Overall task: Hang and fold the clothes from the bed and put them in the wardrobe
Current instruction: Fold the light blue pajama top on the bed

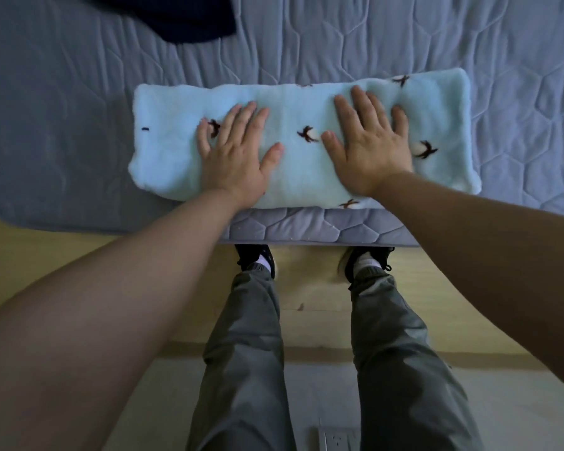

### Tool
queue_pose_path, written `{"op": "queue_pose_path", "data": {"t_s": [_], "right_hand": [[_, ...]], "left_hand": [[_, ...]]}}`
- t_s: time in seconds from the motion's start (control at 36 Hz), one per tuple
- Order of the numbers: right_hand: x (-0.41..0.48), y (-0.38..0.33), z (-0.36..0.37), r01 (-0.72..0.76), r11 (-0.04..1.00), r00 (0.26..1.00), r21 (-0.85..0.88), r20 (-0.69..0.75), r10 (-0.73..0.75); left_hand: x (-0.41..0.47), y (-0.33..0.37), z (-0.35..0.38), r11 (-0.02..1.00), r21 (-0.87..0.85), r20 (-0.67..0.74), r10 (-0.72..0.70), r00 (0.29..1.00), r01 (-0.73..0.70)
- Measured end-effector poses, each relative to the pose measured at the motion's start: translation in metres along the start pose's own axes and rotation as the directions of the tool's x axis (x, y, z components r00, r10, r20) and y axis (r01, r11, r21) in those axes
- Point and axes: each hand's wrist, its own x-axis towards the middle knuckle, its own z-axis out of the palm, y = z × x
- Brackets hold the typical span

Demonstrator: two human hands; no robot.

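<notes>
1. While the left hand (233, 164) and right hand (368, 148) press flat on it, the folded blue fleece garment (300, 164) lies at the near edge of the bed (469, 43), with its long axis running left to right.
2. Each grip is wide, with fingers straight and spread, holding nothing.
3. Both hands are equally near, so the next fold probably carries one end across to the other.
4. A dark navy garment (176, 21) lies far left, well apart, and nothing blocks the fold.

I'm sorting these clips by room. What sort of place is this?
Probably a bedroom: a quilted grey mattress, a folded light-blue fleece garment lying on it under the flat left hand and right hand, and a dark garment farther back.
</notes>
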Motion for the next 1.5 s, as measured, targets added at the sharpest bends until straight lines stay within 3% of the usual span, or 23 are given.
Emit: {"op": "queue_pose_path", "data": {"t_s": [0.08,0.19,0.28,0.36,0.42,0.47,0.53,0.58,0.72,0.86,0.94,1.03,1.11,1.22,1.31,1.36,1.42,1.44,1.5], "right_hand": [[-0.007,0.006,-0.021,-0.021,0.998,0.996,0.067,-0.081,0.026],[-0.014,0.023,-0.041,-0.144,0.986,0.971,0.08,-0.182,0.156],[-0.006,0.035,-0.055,-0.212,0.974,0.972,0.074,-0.09,0.218],[0.024,0.033,-0.067,-0.097,0.995,0.991,0.009,0.096,0.096],[0.05,0.025,-0.071,0.006,0.997,0.957,-0.075,0.289,0.016],[0.073,0.018,-0.077,0.049,0.991,0.893,-0.127,0.45,0.014],[0.088,0.015,-0.082,0.043,0.987,0.84,-0.152,0.541,0.047],[0.094,0.012,-0.087,0.049,0.976,0.81,-0.212,0.58,0.085],[0.086,0.01,-0.096,0.08,0.958,0.757,-0.275,0.642,0.121],[0.073,0.007,-0.129,0.178,0.954,0.823,-0.243,0.567,-0.009],[0.07,0.004,-0.168,0.238,0.934,0.912,-0.266,0.391,-0.121],[0.067,0.0,-0.202,0.234,0.923,0.969,-0.305,0.151,-0.196],[0.054,0.0,-0.212,0.227,0.895,0.95,-0.385,-0.116,-0.291],[0.024,0.0,-0.189,0.173,0.865,0.836,-0.471,-0.395,-0.382],[0.008,0.011,-0.142,0.136,0.871,0.854,-0.473,-0.389,-0.344],[0.0,0.021,-0.106,0.202,0.866,0.933,-0.457,-0.179,-0.312],[-0.005,0.032,-0.069,0.28,0.872,0.959,-0.401,0.166,-0.231],[-0.006,0.037,-0.055,0.292,0.883,0.941,-0.367,0.274,-0.197],[-0.006,0.042,-0.041,0.272,0.919,0.937,-0.284,0.297,-0.186]], "left_hand": [[-0.003,-0.013,-0.023,0.997,-0.049,-0.117,-0.059,0.991,0.053],[0.001,-0.019,-0.045,0.972,-0.135,-0.077,-0.206,0.976,0.194],[0.023,-0.013,-0.059,0.985,-0.057,-0.004,-0.164,0.986,0.163],[0.062,-0.007,-0.066,0.996,0.071,0.202,-0.068,0.977,0.055],[0.089,-0.007,-0.066,0.993,0.119,0.438,-0.068,0.897,0.017],[0.109,-0.008,-0.065,0.991,0.132,0.633,-0.097,0.768,0.016],[0.125,-0.008,-0.061,0.982,0.183,0.721,-0.109,0.684,-0.037],[0.136,-0.007,-0.057,0.966,0.24,0.749,-0.121,0.651,-0.096],[0.125,-0.001,-0.072,0.965,0.226,0.724,-0.076,0.686,-0.132],[0.094,-0.008,-0.101,0.977,0.182,0.587,-0.017,0.81,-0.112],[0.086,-0.009,-0.139,0.981,0.149,0.406,0.055,0.912,-0.125],[0.077,-0.009,-0.177,0.976,0.157,0.134,0.132,0.982,-0.152],[0.065,-0.009,-0.192,0.954,0.267,-0.14,0.181,0.974,-0.139],[0.041,-0.001,-0.173,0.921,0.38,-0.403,0.249,0.881,-0.086],[0.026,0.001,-0.127,0.932,0.36,-0.351,0.178,0.919,-0.043],[0.015,-0.001,-0.093,0.95,0.311,-0.083,0.068,0.994,-0.039],[0.007,-0.002,-0.06,0.953,0.29,0.228,0.016,0.974,-0.083],[0.006,-0.001,-0.047,0.958,0.275,0.28,0.006,0.96,-0.087],[0.007,0.007,-0.036,0.973,0.23,0.218,-0.028,0.976,-0.024]]}}
